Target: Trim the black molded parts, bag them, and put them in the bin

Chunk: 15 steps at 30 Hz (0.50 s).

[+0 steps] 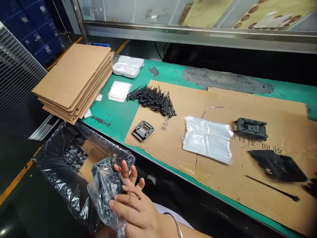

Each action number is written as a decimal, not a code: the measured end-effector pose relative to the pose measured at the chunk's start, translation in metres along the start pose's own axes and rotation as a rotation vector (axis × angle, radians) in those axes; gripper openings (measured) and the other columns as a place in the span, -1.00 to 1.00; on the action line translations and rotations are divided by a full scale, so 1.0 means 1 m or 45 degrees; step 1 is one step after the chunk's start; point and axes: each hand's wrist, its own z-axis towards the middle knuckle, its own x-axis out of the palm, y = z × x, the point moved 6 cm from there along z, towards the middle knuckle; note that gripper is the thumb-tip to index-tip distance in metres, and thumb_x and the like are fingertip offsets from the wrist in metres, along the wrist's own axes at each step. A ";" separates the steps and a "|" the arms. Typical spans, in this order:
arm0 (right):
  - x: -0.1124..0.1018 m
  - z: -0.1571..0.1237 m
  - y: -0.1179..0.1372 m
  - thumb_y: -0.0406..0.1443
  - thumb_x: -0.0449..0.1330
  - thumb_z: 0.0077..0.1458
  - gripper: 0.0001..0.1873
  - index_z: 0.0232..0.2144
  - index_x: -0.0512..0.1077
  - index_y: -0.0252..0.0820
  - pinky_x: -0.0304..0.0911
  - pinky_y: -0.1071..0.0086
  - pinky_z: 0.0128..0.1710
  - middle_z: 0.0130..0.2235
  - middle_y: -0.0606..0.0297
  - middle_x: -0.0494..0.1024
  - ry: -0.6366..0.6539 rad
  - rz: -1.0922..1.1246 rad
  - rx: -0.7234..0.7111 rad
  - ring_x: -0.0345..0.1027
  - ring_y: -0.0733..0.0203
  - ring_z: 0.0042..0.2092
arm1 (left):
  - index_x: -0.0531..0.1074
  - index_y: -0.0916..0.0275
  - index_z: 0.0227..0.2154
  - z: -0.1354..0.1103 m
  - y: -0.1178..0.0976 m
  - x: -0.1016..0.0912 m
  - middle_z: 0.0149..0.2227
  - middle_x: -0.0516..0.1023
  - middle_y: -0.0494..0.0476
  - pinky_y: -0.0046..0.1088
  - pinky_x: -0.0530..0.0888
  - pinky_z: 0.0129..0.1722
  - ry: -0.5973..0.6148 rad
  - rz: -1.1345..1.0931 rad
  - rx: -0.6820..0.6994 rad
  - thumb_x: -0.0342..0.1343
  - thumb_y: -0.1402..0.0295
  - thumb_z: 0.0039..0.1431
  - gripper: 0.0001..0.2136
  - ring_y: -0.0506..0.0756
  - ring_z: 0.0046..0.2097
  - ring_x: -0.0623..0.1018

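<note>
My right hand (pixel 136 211), with a thin metal bangle at the wrist, grips a clear plastic bag (pixel 105 188) from the front. A black part shows through the bag, its shape blurred by the creases. My left hand (pixel 127 177) lies behind the bag, with spread fingers showing past its right side. Beyond my hands, a black square frame (pixel 143 131) lies on the brown cardboard sheet (pixel 168 142). Further right are a chunkier black part (pixel 252 129), a motion-blurred black plate (pixel 277 166) and a folded stack of clear bags (pixel 208 138).
Black cable ties (pixel 153 100) lie heaped on the green bench (pixel 116 120), beside white bag stacks (pixel 119 91). Flat cardboard sheets (pixel 74 79) are piled at the bench's left end. A box lined with black-tinted plastic (pixel 59 162) stands below the near edge, holding bagged parts.
</note>
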 end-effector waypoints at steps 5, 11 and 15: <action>-0.024 -0.015 0.013 -0.32 -0.12 0.14 -0.70 -0.40 0.41 -0.15 0.34 0.35 -0.28 -0.22 0.18 0.52 -0.028 0.104 0.051 0.38 0.21 -0.22 | 0.38 -0.38 -0.38 -0.030 0.016 0.036 0.15 0.06 -0.47 -0.04 0.19 -0.06 0.113 0.008 -0.153 0.01 -0.04 -0.09 -0.84 0.24 0.23 -0.08; -0.048 -0.037 0.020 -0.35 -0.08 0.13 -0.75 -0.24 0.38 -0.19 0.37 0.36 -0.28 -0.27 0.14 0.54 -0.154 0.187 0.116 0.41 0.20 -0.23 | 0.40 -0.34 -0.42 -0.046 0.032 0.053 0.00 0.35 -0.35 -0.02 0.20 -0.06 0.217 0.106 -0.173 -0.03 -0.08 -0.07 -0.83 0.22 0.18 0.06; -0.057 -0.050 0.024 -0.32 -0.05 0.13 -0.78 -0.26 0.38 -0.15 0.36 0.36 -0.33 -0.31 0.17 0.55 -0.241 0.234 0.152 0.41 0.21 -0.31 | 0.37 -0.36 -0.35 -0.053 0.040 0.057 0.00 0.36 -0.30 0.00 0.21 -0.07 0.217 0.204 -0.137 -0.09 -0.14 -0.10 -0.74 0.24 0.17 0.10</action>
